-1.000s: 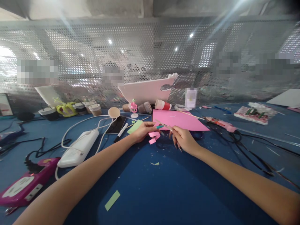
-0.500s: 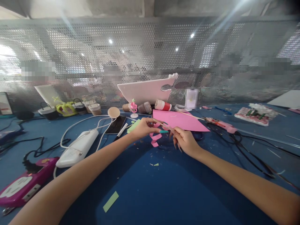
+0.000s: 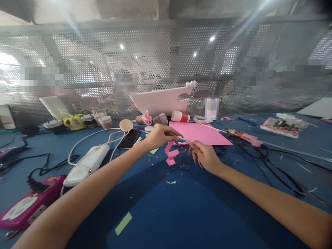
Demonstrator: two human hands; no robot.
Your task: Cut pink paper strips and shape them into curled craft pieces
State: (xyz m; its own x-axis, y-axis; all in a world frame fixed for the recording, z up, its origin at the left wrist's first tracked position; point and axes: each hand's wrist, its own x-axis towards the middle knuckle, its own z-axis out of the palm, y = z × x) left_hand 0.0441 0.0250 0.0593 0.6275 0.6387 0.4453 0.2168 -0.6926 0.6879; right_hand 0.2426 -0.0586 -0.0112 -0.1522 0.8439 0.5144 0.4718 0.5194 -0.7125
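- Far left, we see a magenta power strip (image 3: 29,205) on the blue tabletop (image 3: 186,218), a black plug seated in it.
- Beyond it we find a white block (image 3: 86,166) with a white cable; lidded cups (image 3: 105,122) stand behind.
- Across the whole back we face a perforated metal screen (image 3: 95,48), bright lights showing through, with a grey ceiling (image 3: 124,9) above.
- Near the front we notice a green paper strip (image 3: 123,224); further back, a black phone (image 3: 127,140).
- In the middle we see the left hand (image 3: 160,135), thumb and fingers pinched on a pink paper strip (image 3: 170,159), whose curls hang over the tabletop.
- Just beside it, the right hand (image 3: 203,154) has thumb and forefinger close together; we cannot tell what lies between them.
- Behind both hands we see a pink sheet (image 3: 201,134) lying flat and a red-and-white cup (image 3: 181,116) on its side.
- To the right, we see a pink-handled tool (image 3: 245,137) near black cords (image 3: 281,176).
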